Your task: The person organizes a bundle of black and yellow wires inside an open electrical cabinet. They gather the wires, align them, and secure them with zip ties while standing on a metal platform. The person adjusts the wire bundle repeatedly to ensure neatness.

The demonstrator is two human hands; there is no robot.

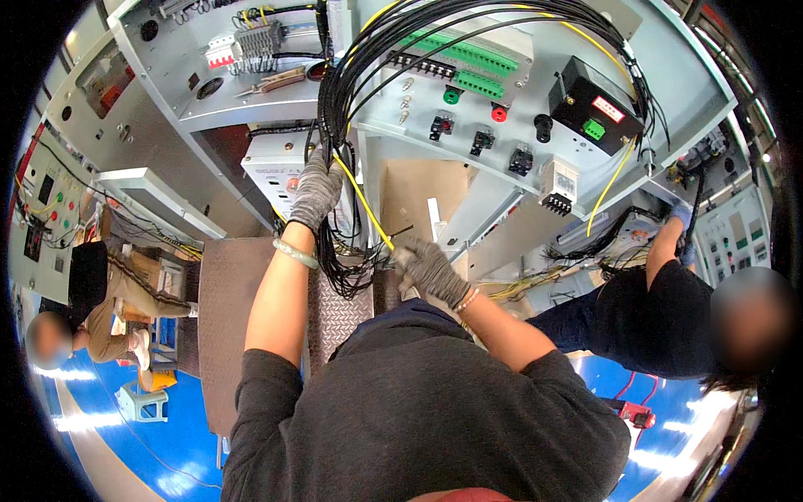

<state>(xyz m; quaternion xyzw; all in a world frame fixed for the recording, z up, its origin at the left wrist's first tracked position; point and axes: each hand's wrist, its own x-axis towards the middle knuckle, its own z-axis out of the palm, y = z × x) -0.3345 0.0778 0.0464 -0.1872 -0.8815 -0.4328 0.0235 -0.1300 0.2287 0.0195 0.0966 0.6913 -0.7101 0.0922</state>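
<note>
My left hand (316, 194), in a grey knit glove, is closed around a thick bundle of black wires (333, 105) that hangs from the cabinet door. The loose wire ends (351, 280) dangle below it in a tangle. A yellow wire (361, 199) runs out of the bundle, slanting down to the right. At its lower end my right hand (431, 269), gloved the same way, pinches it between the fingers. Behind the bundle, partly hidden by my left hand, is a white boxed device (272, 171).
The grey door panel (577, 159) carries green terminal strips (468, 54), a black module (595, 100) and several switches. Breakers (224, 54) sit at upper left. A brown ribbed board (242, 309) stands left of me. Co-workers are at the right (661, 309) and far left (125, 293).
</note>
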